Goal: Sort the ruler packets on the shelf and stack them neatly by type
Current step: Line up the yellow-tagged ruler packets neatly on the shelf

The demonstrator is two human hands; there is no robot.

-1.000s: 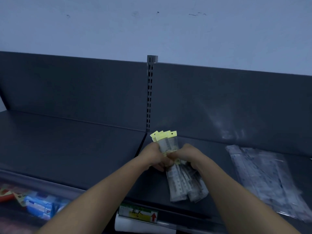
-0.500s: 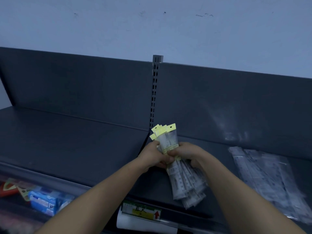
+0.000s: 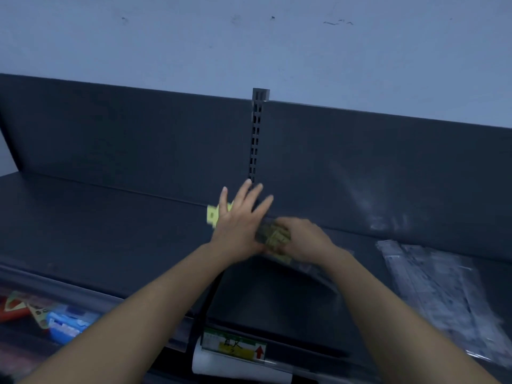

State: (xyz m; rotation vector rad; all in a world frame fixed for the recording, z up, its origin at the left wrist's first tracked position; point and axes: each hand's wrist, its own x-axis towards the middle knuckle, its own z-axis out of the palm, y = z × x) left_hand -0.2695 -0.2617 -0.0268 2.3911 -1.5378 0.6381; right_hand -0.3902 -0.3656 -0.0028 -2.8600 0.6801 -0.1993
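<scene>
Shop. Dark metal gondola shelf (image 3: 110, 231) with slotted upright (image 3: 256, 139), price label (image 3: 234, 349) clipped on the front edge, packaged goods (image 3: 66, 325) on the tier below, bagged ruler packets (image 3: 443, 286).

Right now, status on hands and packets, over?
Left hand flat, fingers spread, over ruler packets. Right hand gripping them. Clear packet pile lies right, apart. Nothing in the way.
</scene>
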